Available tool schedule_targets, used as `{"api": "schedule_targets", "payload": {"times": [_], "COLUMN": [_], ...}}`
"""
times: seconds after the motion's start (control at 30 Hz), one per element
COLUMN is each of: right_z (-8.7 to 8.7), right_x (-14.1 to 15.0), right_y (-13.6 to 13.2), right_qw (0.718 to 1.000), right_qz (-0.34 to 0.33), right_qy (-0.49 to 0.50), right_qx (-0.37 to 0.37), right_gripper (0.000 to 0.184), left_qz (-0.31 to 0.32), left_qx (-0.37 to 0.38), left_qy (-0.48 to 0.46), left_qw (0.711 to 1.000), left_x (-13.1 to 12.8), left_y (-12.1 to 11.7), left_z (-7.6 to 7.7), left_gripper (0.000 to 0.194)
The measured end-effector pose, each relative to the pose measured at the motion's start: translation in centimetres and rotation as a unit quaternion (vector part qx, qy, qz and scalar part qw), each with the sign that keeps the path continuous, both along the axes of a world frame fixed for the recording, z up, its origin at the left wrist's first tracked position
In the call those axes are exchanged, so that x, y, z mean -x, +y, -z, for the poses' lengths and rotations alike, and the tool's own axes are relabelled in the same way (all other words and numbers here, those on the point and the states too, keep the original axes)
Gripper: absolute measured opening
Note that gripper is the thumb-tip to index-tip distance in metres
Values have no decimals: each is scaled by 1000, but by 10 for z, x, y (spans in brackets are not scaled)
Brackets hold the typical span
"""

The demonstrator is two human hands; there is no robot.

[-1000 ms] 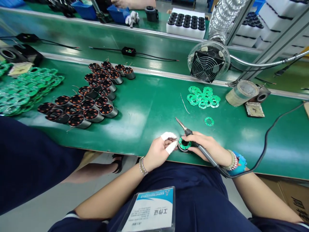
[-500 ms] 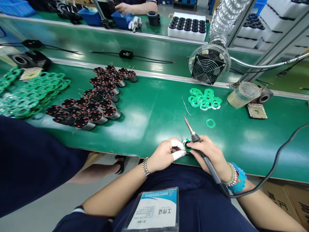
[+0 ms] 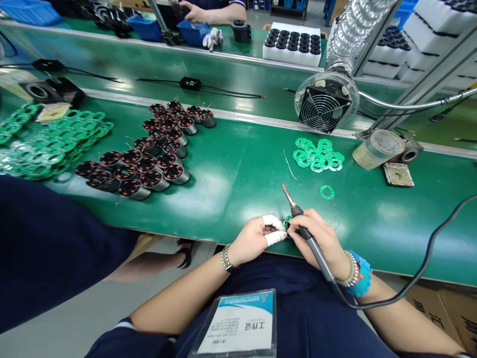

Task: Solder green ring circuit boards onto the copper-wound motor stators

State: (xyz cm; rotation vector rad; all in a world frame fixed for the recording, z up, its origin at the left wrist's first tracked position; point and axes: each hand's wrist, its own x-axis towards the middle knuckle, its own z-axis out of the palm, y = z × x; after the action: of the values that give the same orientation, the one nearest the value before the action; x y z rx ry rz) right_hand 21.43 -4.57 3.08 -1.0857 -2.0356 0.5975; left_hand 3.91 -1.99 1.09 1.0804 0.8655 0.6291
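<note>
**Green ring (image 3: 287,222) pinched by taped fingers (image 3: 275,238), iron raised**

The left hand (image 3: 253,236) is closed, and its white-taped fingertips are pressed together against the ring. Only a sliver of the ring shows between the hands, so what lies beneath it cannot be told. The right hand (image 3: 316,238) is closed around the grey handle of a soldering iron (image 3: 313,251), held much as a pen is held, with its lower fingers just beside the ring. The iron's tip (image 3: 287,195) is angled up and away, clear of the ring, so no contact is seen. At this moment, the ring is being held and steadied. For the tip to reach it, the iron would need to be tilted down while the pinch is kept firm.

The hands are held at the near edge of the green bench mat (image 3: 238,164). Ahead lie a single loose ring (image 3: 327,192), a heap of rings (image 3: 318,155) and a thin wire (image 3: 288,164). Copper-wound stators (image 3: 175,174) stand in rows to the left. The iron's black cord (image 3: 421,268) runs off to the right.
</note>
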Motion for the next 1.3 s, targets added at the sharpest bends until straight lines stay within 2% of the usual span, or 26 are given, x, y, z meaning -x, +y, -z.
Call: {"api": "schedule_targets", "payload": {"times": [0.17, 0.37, 0.47, 0.67, 0.87, 1.3], "right_z": [6, -7, -13, -21, -27, -28], "right_x": [10, -4, -16, -31, -31, -34], "right_y": [-8, -12, -18, -29, -29, -27], "right_qw": [998, 997, 997, 998, 996, 998], "right_qz": [55, 73, 66, 27, 30, 2], "right_qy": [28, 28, 39, 63, 77, 60], "right_qx": [-14, -3, -1, -11, 36, 20], "right_gripper": [30, 21, 21, 31, 23, 26], "left_qz": [-18, -8, -20, -23, -26, -22], "left_qx": [0, 57, 76, 86, 89, 86], "left_qy": [-8, 14, 14, 29, 27, 32], "left_qw": [1000, 998, 997, 996, 995, 996], "left_x": [1, 1, 0, -1, 0, 1], "left_y": [-4, 0, 3, 5, 5, 5], "left_z": [0, -3, -3, -3, -1, 0], "left_gripper": [13, 14, 15, 13, 11, 10]}}
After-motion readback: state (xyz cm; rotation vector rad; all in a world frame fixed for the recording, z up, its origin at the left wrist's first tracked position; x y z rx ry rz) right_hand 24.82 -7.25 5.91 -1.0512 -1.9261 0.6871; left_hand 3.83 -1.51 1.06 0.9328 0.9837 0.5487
